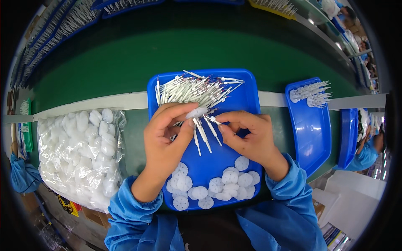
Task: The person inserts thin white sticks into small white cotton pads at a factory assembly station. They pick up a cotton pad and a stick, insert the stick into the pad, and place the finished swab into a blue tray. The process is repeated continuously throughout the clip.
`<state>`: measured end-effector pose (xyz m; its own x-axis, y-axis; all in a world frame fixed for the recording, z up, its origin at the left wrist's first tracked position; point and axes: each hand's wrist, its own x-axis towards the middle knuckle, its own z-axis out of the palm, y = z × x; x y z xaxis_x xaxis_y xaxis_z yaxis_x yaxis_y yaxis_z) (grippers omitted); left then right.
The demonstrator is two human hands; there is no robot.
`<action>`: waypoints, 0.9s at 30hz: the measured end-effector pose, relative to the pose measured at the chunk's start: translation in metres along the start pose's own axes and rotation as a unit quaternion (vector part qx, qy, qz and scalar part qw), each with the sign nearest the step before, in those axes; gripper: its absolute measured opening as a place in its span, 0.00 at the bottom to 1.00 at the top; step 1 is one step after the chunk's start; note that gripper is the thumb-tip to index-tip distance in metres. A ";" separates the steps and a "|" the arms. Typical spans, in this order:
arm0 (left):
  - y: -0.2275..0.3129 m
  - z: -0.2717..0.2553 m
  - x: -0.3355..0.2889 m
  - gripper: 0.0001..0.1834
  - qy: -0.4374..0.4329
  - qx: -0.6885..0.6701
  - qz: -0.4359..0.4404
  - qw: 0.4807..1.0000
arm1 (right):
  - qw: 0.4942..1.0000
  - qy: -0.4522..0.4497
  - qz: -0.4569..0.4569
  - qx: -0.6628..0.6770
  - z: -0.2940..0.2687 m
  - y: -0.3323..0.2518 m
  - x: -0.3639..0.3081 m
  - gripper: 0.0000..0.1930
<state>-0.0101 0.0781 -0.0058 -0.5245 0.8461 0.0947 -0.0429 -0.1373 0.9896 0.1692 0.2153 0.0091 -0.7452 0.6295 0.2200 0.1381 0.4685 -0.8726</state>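
Two hands are assembling small white parts over a blue tray on a green desk.

From left to right: one clear bag of white discs (pixel 79 154) is lying on the desk (pixel 125 54); the left hand (pixel 165 134) is pinching a white disc (pixel 196 112) and several white pins (pixel 203 136); the right hand (pixel 249 136) is closing its fingertips on one pin above the centre tray (pixel 247 90), which is carrying roughly fifteen loose discs (pixel 217 186) and a pile of pins (pixel 197 90) too dense to count; two more blue trays (pixel 312 129) are lying further right.

Factory assembly line, green conveyor belt (pixel 138 50), blue parts trays (pixel 312 125)
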 end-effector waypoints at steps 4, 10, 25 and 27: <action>0.000 0.001 0.001 0.17 0.000 0.031 0.024 0.999 | 1.000 0.007 0.014 0.009 0.002 0.002 -0.002 0.09; -0.001 0.002 0.000 0.19 0.009 0.066 0.036 0.997 | 1.000 0.002 0.007 0.005 0.001 0.006 -0.002 0.09; 0.002 0.006 0.001 0.19 0.007 0.102 0.039 0.994 | 0.997 0.023 -0.005 -0.072 0.008 0.002 0.003 0.09; 0.003 0.007 0.001 0.19 -0.006 0.139 0.054 0.989 | 0.993 0.027 -0.024 -0.114 0.009 0.003 0.002 0.08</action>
<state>-0.0045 0.0821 -0.0020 -0.5024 0.8409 0.2013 0.2498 -0.0818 0.9648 0.1624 0.2122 0.0024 -0.7190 0.6327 0.2877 0.2515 0.6228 -0.7409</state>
